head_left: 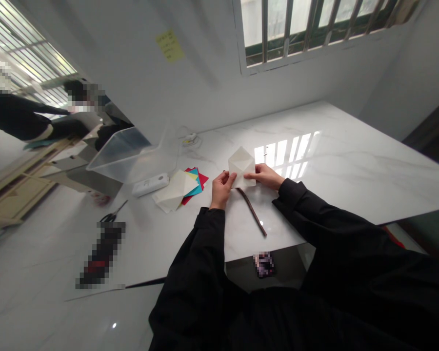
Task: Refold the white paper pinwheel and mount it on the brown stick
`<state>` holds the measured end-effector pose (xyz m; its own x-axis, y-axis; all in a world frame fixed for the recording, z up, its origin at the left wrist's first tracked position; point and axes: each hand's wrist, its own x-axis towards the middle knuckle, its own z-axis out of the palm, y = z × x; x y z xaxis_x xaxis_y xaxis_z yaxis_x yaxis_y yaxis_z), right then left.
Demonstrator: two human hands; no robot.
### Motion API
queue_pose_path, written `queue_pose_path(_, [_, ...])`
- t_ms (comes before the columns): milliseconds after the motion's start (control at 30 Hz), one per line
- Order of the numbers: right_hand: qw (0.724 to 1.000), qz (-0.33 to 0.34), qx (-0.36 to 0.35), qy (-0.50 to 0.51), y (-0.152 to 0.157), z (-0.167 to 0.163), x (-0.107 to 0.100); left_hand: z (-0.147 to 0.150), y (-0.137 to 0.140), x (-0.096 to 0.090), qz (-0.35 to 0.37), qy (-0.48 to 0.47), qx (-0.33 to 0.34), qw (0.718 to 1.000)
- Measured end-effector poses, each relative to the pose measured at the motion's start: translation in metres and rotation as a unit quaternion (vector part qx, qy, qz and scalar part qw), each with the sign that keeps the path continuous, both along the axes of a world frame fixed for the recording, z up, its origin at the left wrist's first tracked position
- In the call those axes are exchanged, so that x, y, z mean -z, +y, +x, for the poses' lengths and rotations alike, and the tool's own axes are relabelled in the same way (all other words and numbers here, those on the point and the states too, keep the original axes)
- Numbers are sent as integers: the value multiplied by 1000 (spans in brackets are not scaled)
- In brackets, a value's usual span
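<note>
A cream paper envelope [242,161] with its pointed flap up is held above the white table. My left hand [222,188] pinches its lower left side, thumb on the front. At the right edge, my right hand [266,176] grips it between thumb and fingers. Below the envelope lies a thin dark brown stick [252,212], slanting toward the table's front edge. Left of my left hand sits a fanned pile of envelopes or papers: cream ones [175,190] on top, with yellow, blue [194,189] and red [204,179] showing beneath.
On the marbled table [351,161] are a white power strip [150,185], a clear plastic bin [128,158], black scissors [111,215] and a blurred dark item [101,256]. A yellow note [169,46] sticks to the wall. People [18,114] are at the far left.
</note>
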<state>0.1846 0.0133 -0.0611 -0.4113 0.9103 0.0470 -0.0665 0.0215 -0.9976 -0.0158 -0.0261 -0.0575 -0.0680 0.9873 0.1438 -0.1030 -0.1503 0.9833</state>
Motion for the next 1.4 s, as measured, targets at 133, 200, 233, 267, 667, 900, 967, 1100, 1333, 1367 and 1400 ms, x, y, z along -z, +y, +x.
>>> queue_pose_path(133, [1000, 7, -9, 3, 0, 0, 2, -1, -1, -3, -17, 2, -15, 1000])
queue_pose_path(200, [1000, 6, -9, 2, 1, -1, 3, -1, -3, -5, -35, 19, 3, 999])
queue_pose_path(233, [1000, 3, -10, 4, 1, -1, 3, -1, -4, -6, -41, 27, 12, 999])
queue_pose_path(267, [1000, 1, -13, 8, 0, -1, 3, -1, -4, -6, -44, 33, 17, 998])
queue_pose_path(667, [998, 27, -53, -31, -8, -1, -13, -4, 1, -2, -44, -3, -92, 995])
queue_pose_path(900, [998, 60, 23, 5, -10, -4, -9, -8, 7, 5, -41, -19, -106, 993])
queue_pose_path(967, [997, 71, 13, -8, -10, -4, -10, -8, 8, 6, -42, -19, -103, 994])
queue_pose_path(1100, [998, 60, 6, -20, -11, -4, -11, -8, 9, 6, -44, -26, -104, 993])
queue_pose_path(1333, [998, 63, 13, -23, -8, -5, -7, -6, 7, 3, -37, -28, -104, 994])
queue_pose_path(1367, [998, 63, 17, -20, -8, -5, -7, -5, 7, 3, -38, -28, -106, 993])
queue_pose_path(1400, [998, 62, 21, -15, -8, -5, -7, -6, 7, 3, -39, -27, -107, 993])
